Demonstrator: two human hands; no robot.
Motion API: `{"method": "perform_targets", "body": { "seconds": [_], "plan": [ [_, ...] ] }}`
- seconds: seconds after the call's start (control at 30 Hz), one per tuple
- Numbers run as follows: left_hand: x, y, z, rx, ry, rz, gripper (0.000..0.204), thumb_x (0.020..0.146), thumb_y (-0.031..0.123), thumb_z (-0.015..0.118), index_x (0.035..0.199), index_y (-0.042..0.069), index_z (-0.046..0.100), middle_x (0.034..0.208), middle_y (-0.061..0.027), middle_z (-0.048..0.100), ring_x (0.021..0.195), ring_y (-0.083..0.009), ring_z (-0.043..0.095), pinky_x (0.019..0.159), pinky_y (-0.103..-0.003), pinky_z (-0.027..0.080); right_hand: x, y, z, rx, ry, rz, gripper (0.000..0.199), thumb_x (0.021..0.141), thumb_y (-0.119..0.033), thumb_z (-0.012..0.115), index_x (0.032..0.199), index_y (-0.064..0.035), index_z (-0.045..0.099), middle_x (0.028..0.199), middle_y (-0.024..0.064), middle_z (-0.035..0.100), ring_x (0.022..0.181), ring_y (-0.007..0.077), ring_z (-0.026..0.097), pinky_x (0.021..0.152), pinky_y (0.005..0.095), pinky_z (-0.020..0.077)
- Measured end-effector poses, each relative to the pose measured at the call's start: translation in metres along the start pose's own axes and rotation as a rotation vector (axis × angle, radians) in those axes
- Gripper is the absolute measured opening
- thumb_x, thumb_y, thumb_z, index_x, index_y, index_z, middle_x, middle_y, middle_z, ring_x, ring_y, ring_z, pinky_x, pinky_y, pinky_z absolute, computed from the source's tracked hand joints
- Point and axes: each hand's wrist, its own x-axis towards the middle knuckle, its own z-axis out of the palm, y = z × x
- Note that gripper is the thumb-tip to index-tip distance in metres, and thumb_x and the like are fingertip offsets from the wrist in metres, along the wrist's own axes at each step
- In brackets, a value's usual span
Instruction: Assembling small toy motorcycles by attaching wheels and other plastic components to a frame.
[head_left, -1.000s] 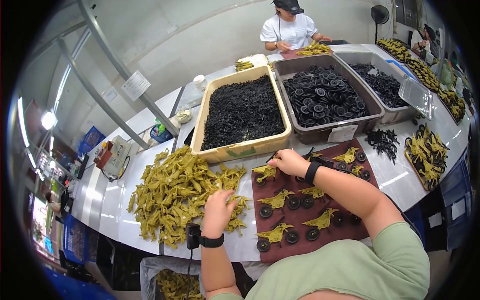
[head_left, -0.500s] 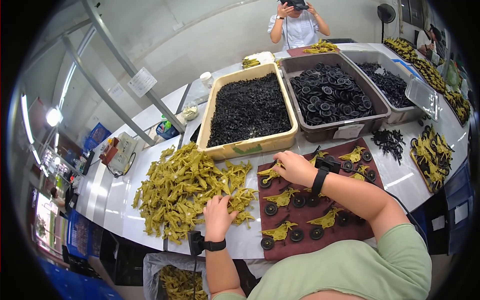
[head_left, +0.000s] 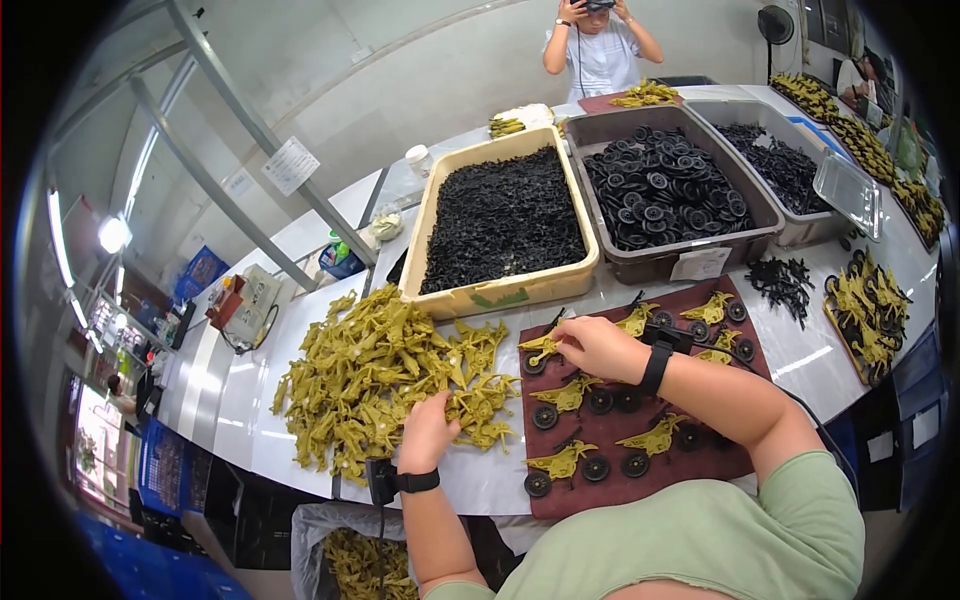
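Head view, near edge of the counter (head_left: pixel 300 330) first: my left hand (head_left: pixel 428 432) rests grip-down on the near side of the loose heap of olive-green plastic motorcycle bodies (head_left: pixel 375 385), fingers curled into the pile; I cannot tell whether it has one pinched. My right hand (head_left: pixel 598 347) sits at the left edge of the dark red assembly board (head_left: pixel 700 460), grip closed on a green motorcycle body (head_left: pixel 541 347) beside its black plastic wheel (head_left: pixel 534 366).

To do this step well, I judge I should hold that body flat in its slot and keep my wrist high, so my forearm does not sweep the finished bodies and wheels lying under it. My left hand should lift a single piece free, since the bodies tangle.

Farther back, touching the heap's far edge, stands the cream plastic tub of small black parts (head_left: pixel 500 225); right of it, the grey bin of black wheels (head_left: pixel 665 195), then another grey bin (head_left: pixel 790 175). At the counter's far end a person in a white shirt (head_left: pixel 598 50) stands.
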Motion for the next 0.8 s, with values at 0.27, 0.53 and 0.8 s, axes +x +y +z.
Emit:
{"method": "perform_targets", "body": {
  "seconds": [0.27, 0.53, 0.8],
  "plan": [
    [0.008, -0.003, -0.014, 0.014, 0.15, 0.111, 0.039, 0.073, 0.018, 0.071, 0.109, 0.003, 0.065, 0.1, -0.0157, 0.066, 0.095, -0.0347, 0.058, 0.084, -0.043, 0.045, -0.006, -0.002, -0.02, 0.091, 0.035, 0.027, 0.021, 0.087, -0.014, 0.059, 0.1, 0.0018, 0.064, 0.09, 0.0179, 0.068, 0.084, 0.0318, 0.065, 0.076, 0.0377, 0.0517],
    [0.017, 0.054, -0.044, -0.136, 0.261, 0.31, 0.025, 0.08, 0.004, 0.063, 0.104, -0.004, 0.062, 0.087, -0.019, 0.06, 0.082, -0.0339, 0.059, 0.072, -0.039, 0.046, -0.009, -0.016, -0.043, 0.252, 0.007, 0.069, 0.025, 0.089, -0.018, 0.06, 0.104, 0.0018, 0.064, 0.09, 0.0161, 0.069, 0.082, 0.0241, 0.067, 0.074, 0.0324, 0.0518],
    [0.063, 0.194, 0.003, -0.456, 0.287, 0.626, 0.038, 0.076, 0.006, 0.071, 0.111, -0.001, 0.059, 0.096, -0.0156, 0.061, 0.086, -0.0317, 0.062, 0.076, -0.037, 0.05, -0.025, -0.004, -0.084, 0.319, 0.039, 0.165, 0.029, 0.083, -0.018, 0.069, 0.102, 0.0024, 0.063, 0.074, 0.0097, 0.067, 0.061, 0.012, 0.062, 0.055, 0.028, 0.0486]
  ]
}}
